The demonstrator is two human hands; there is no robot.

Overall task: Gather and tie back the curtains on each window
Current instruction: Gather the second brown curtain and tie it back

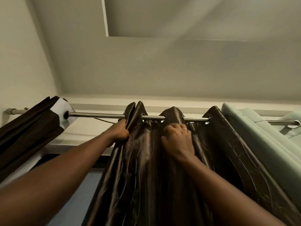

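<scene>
Gripping brown satin curtain (146, 168) beneath steel rod (97, 114): left hand (119, 132), right hand (177, 137); pale ceiling (162, 70) overhead.

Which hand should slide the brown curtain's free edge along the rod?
Probably left: the left hand grips the brown curtain's free edge beside bare rod; the right hand holds a middle fold.

Ceiling (162, 70): pale, plain, filling the upper view.
Ceiling recess (162, 15): rectangular, white strip along its left edge.
Left wall (19, 54): pale, meeting the ceiling at a slanted corner.
Rod (97, 114): shiny metal, horizontal, left end in a grey wall fitting (10, 111).
Thin cable (104, 120): dark, sagging just under the rod.
Dark frame strip (48, 158): lower left, bluish surface below it.
</scene>
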